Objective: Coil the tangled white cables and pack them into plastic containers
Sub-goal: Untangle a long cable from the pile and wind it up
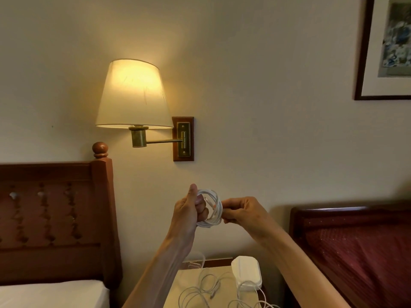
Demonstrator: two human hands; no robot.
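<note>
Bed (51,292), lower left: white sheet, with a carved wooden headboard (53,221) above it.
Lamp (133,94), upper centre-left: lit, on a brass arm fixed to the wall.
Left hand (189,210), lower centre: raised before the wall, fist closed on the left side of the coil, thumb upright.
Coil (211,210), lower centre: white cable wound in several loops, held between the two hands, its left side inside the left fist and its right side at the right fingertips.
Right hand (242,211), just right of the coil: fingers pinched on the coil's right edge.
Nightstand (178,285), bottom centre, under the forearms: pale top.
Loose cables (200,292), on the nightstand: white, tangled, spreading to the bottom edge.
Clear container (195,261), at the nightstand's back left: partly hidden by the left forearm.
White container (246,274), on the nightstand's right: lid on, touching the loose cables.
Second headboard (355,252), lower right: dark red padding.
Framed picture (387,47), upper right: cut by the frame edge.
</note>
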